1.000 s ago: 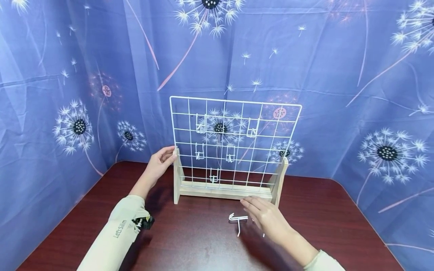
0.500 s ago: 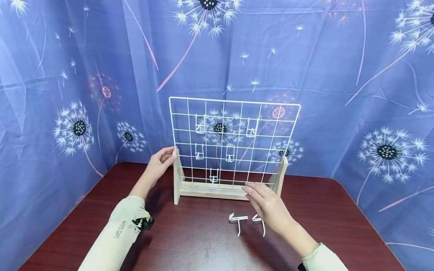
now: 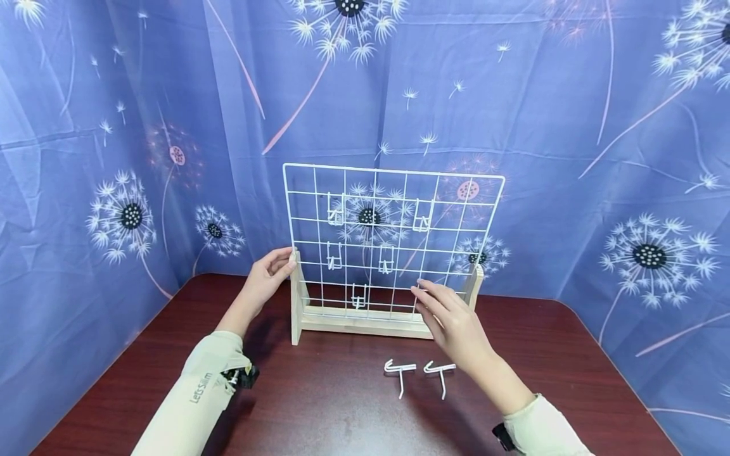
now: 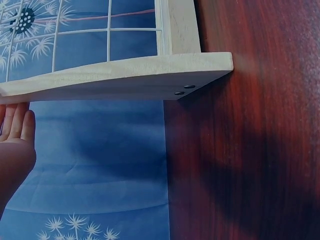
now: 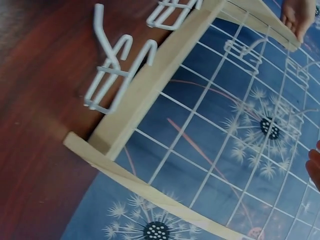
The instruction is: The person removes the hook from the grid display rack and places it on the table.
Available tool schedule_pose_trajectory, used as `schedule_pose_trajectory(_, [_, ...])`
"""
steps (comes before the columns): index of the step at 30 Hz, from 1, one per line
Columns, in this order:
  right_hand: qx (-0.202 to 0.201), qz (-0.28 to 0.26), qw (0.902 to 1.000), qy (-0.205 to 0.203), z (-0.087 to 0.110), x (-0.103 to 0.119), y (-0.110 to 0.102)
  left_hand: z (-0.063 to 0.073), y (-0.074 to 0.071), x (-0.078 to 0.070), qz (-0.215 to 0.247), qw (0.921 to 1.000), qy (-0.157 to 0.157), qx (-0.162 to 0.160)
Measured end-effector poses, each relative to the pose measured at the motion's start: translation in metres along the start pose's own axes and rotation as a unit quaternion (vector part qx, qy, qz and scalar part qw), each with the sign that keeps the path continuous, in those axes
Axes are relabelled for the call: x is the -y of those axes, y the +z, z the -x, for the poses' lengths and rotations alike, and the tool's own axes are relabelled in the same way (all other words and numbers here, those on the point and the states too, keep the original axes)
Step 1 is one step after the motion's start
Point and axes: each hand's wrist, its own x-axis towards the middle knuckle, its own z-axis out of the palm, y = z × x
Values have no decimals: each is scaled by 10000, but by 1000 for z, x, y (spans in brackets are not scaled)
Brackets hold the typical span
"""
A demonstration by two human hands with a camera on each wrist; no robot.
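Note:
A white wire grid (image 3: 393,218) stands upright in a pale wooden base (image 3: 365,324). At the top of its left wooden upright (image 3: 296,304), my left hand (image 3: 267,275) holds on with thumb and fingertips; the left wrist view shows its fingers (image 4: 19,120) against the outer face of the wood (image 4: 115,82). My right hand (image 3: 453,316) holds nothing, fingers loosely bent in front of the grid's lower right part. Below it on the table lie two white wire hooks, a left hook (image 3: 401,368) and a right hook (image 3: 441,368).
Several white hooks hang on the grid, among them an upper left hook (image 3: 335,217), an upper right hook (image 3: 422,223) and a lowest hook (image 3: 358,303). The dark red table (image 3: 319,392) meets a blue dandelion-print curtain (image 3: 542,209) behind the stand.
My right hand has risen from over the loose hooks to the grid's lower right, so the right hook, earlier partly hidden, shows fully. My left hand stays at the upright.

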Motion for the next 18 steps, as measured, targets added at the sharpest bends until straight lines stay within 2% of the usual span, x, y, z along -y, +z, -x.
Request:
schedule_pose_trajectory(10, [-514,-4,9986,105,-24,-4,-3,0,0,2,-23,9999,151,-8])
schedule_pose_trajectory(18, [-1005,54,9941,404,-43,-5,-3,0,0,0,14,10000,33,40])
